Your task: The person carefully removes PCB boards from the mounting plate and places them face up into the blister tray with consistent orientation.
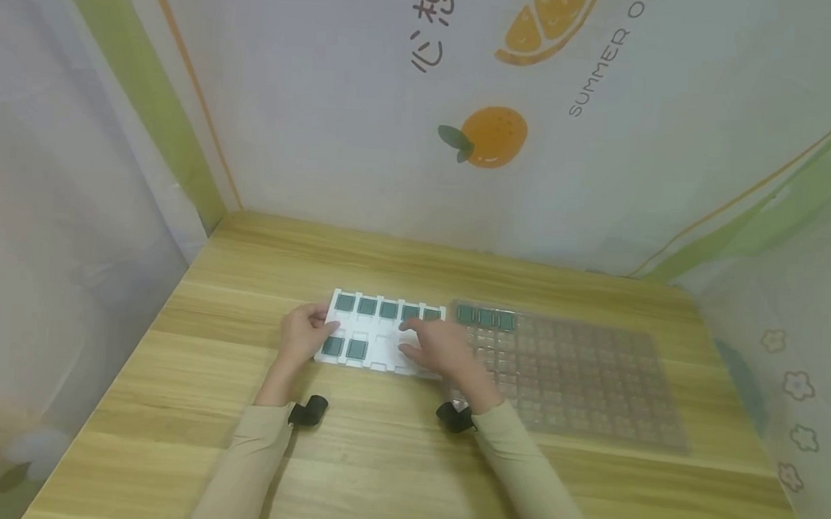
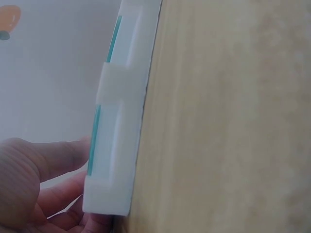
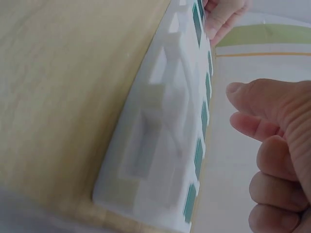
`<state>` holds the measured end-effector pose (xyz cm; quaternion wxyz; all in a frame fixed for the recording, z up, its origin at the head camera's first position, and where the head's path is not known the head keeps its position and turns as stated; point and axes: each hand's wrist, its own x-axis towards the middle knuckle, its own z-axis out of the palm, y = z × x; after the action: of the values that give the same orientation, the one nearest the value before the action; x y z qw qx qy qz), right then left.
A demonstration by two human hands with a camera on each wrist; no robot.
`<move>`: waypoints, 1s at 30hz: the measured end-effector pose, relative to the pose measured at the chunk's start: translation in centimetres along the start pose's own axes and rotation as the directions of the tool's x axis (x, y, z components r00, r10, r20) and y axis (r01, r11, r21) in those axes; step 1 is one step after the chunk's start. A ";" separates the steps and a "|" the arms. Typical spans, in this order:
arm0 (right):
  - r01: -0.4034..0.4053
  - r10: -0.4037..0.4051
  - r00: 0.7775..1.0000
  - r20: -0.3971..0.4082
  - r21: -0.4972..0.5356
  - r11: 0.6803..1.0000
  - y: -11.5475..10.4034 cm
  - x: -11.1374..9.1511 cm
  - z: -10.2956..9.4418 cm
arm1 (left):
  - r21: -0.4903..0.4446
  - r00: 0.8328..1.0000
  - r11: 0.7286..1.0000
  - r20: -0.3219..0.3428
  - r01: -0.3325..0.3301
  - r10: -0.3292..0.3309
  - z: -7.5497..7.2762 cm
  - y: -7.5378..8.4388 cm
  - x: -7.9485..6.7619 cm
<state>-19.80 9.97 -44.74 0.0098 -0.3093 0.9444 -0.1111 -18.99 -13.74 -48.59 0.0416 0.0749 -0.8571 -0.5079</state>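
A white plastic tray (image 1: 364, 328) lies on the table with green square chips (image 1: 388, 310) along its far row and two more at the left of its near row. My left hand (image 1: 301, 337) grips the tray's left end, thumb over the edge. In the left wrist view the fingers (image 2: 63, 194) curl round that corner. Above the tray's right part hovers my right hand (image 1: 446, 347), thumb and index finger stretched out and apart. Nothing shows between them in the right wrist view, where the other fingers (image 3: 274, 189) are curled in.
Right of the white tray lies a larger clear plastic tray (image 1: 594, 381) with many pockets; three green chips (image 1: 486, 318) sit in its far left corner. A printed curtain (image 1: 338, 128) stands behind the wooden table (image 1: 374, 463). Each wrist wears a black camera (image 1: 316, 408).
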 end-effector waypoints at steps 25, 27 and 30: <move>0.026 -0.026 1.000 0.005 0.000 1.000 -4.2 2.1 1.8 | -0.008 1.000 1.000 0.021 -0.009 0.009 -0.1 -0.2 0.0; 0.024 -0.024 1.000 0.005 0.009 1.000 -4.5 2.2 2.0 | -0.009 1.000 1.000 0.022 -0.018 0.018 -0.1 -0.1 0.0; 0.021 -0.021 1.000 -0.002 0.013 1.000 -4.7 2.3 2.1 | -0.013 1.000 1.000 0.024 -0.015 0.015 -0.1 -0.1 0.0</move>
<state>-18.73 4.50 -45.65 0.0095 -0.3190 0.9404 -0.1177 -18.91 -13.90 -48.65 0.0355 0.0621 -0.8549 -0.5138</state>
